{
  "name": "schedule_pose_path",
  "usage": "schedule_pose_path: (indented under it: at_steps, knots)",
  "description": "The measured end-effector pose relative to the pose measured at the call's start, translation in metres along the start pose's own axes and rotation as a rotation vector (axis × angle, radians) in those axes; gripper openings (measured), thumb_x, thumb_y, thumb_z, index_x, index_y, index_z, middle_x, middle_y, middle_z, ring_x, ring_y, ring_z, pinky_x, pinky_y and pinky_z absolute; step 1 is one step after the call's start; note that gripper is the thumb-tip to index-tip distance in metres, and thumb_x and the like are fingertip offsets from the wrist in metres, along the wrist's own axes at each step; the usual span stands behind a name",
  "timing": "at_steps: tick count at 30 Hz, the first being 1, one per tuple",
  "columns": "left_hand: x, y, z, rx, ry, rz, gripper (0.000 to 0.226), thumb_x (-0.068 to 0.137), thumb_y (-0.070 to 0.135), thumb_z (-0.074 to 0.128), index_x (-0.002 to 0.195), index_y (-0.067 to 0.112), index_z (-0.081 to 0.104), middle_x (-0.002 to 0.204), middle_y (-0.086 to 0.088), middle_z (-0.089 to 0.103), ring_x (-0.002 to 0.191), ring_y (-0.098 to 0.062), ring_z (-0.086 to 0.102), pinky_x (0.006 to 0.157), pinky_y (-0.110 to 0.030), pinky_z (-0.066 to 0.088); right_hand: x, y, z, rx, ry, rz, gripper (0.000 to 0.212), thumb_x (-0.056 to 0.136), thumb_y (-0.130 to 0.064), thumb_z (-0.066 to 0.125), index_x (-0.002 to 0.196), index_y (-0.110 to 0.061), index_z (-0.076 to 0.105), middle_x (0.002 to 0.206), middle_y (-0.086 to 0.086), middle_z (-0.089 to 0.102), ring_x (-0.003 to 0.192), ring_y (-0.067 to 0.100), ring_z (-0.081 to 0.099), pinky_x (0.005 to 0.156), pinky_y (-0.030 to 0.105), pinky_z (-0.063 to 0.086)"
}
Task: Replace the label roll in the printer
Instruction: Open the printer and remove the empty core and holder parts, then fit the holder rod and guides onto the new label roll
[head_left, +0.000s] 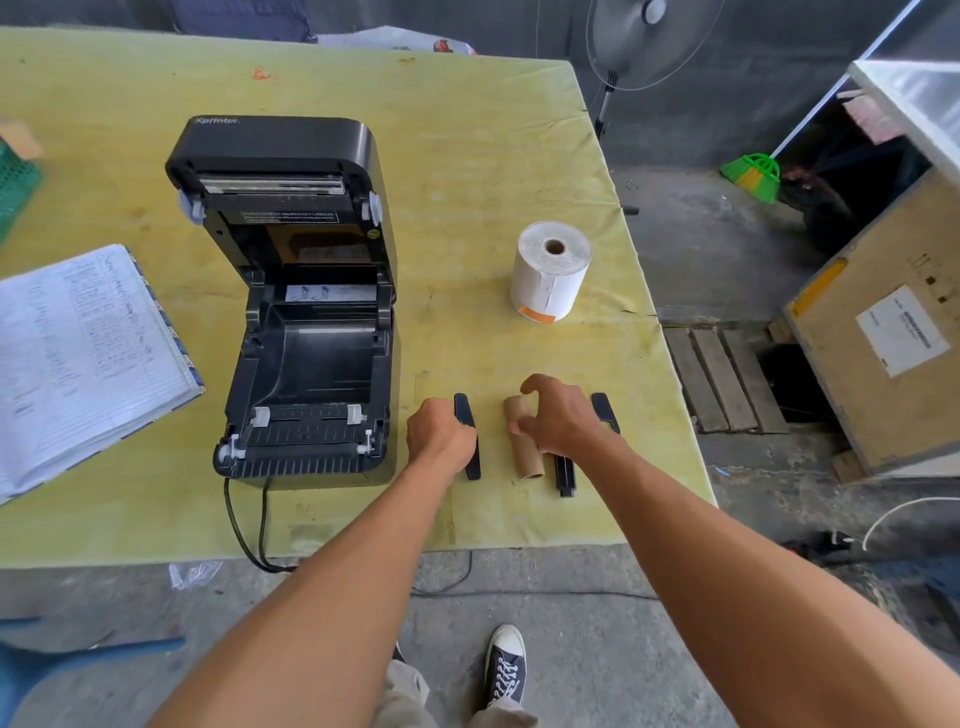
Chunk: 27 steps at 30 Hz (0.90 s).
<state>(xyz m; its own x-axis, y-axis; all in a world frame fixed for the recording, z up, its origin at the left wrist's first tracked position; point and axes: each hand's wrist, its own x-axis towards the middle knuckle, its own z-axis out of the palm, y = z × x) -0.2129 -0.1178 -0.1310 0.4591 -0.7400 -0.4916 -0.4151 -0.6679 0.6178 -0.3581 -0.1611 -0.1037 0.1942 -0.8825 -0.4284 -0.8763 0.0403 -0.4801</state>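
A black label printer (306, 332) stands with its lid raised and its roll bay bare. A full white label roll (550, 270) stands on end to its right. Near the table's front edge lies an empty brown cardboard core (524, 447). My left hand (439, 436) is closed on a black roll-holder plate (470, 447) left of the core. My right hand (558, 415) hovers over the core with fingers curled and apart, touching its upper part. A black spindle (565, 475) and a second black plate (605, 410) lie just right of the core.
An open ruled notebook (78, 358) lies left of the printer, a green basket (15, 182) at the far left edge. The printer's cable (244, 530) drops over the front edge of the yellow table (467, 156). A fan and a wooden crate (883, 332) stand to the right.
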Motion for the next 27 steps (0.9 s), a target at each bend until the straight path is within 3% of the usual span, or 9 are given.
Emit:
schedule_pose_path:
  at_steps: [5, 12, 18, 23, 27]
  knots:
    - [-0.001, -0.006, 0.003, 0.089, 0.081, 0.0, 0.006, 0.082, 0.011, 0.072, 0.082, 0.006, 0.068, 0.088, -0.009, 0.07, 0.078, -0.029, 0.066, 0.061, -0.032, 0.053, 0.0, 0.003, -0.001, 0.011, 0.007, -0.001, 0.045, 0.086, -0.023, 0.073, 0.128, -0.019, 0.058, 0.118, 0.016, 0.065, 0.093, 0.037, 0.068, 0.084, 0.042, 0.055]
    - [-0.018, -0.009, 0.01, 0.31, 0.125, 0.108, 0.039, 0.083, 0.023, 0.076, 0.108, 0.009, 0.049, 0.101, -0.012, 0.057, 0.077, -0.025, 0.053, 0.057, -0.036, 0.041, -0.001, 0.003, 0.001, 0.038, 0.02, 0.013, 0.044, 0.086, -0.023, 0.073, 0.128, -0.021, 0.058, 0.117, 0.016, 0.066, 0.09, 0.036, 0.068, 0.084, 0.043, 0.057]
    - [-0.016, -0.009, 0.006, 0.284, 0.108, 0.132, 0.029, 0.088, 0.016, 0.071, 0.104, 0.005, 0.049, 0.089, -0.009, 0.055, 0.075, -0.026, 0.053, 0.057, -0.035, 0.043, -0.003, 0.002, 0.0, 0.043, 0.012, 0.017, 0.046, 0.087, -0.025, 0.073, 0.13, -0.021, 0.057, 0.12, 0.017, 0.063, 0.092, 0.037, 0.068, 0.086, 0.044, 0.057]
    - [-0.014, -0.015, 0.004, 0.379, 0.129, 0.137, 0.022, 0.094, 0.003, 0.058, 0.114, 0.003, 0.05, 0.097, -0.012, 0.061, 0.078, -0.022, 0.058, 0.064, -0.032, 0.053, -0.007, 0.004, -0.002, 0.042, 0.029, 0.011, 0.047, 0.09, -0.028, 0.07, 0.133, -0.02, 0.055, 0.12, 0.016, 0.064, 0.089, 0.034, 0.069, 0.082, 0.038, 0.056]
    - [-0.016, -0.006, -0.005, 0.413, 0.144, 0.194, 0.024, 0.093, 0.004, 0.06, 0.115, 0.005, 0.051, 0.094, -0.009, 0.062, 0.074, -0.021, 0.059, 0.062, -0.034, 0.053, -0.01, 0.007, -0.015, 0.062, 0.059, 0.016, 0.048, 0.091, -0.032, 0.067, 0.135, -0.018, 0.053, 0.124, 0.015, 0.063, 0.102, 0.035, 0.065, 0.088, 0.037, 0.052]
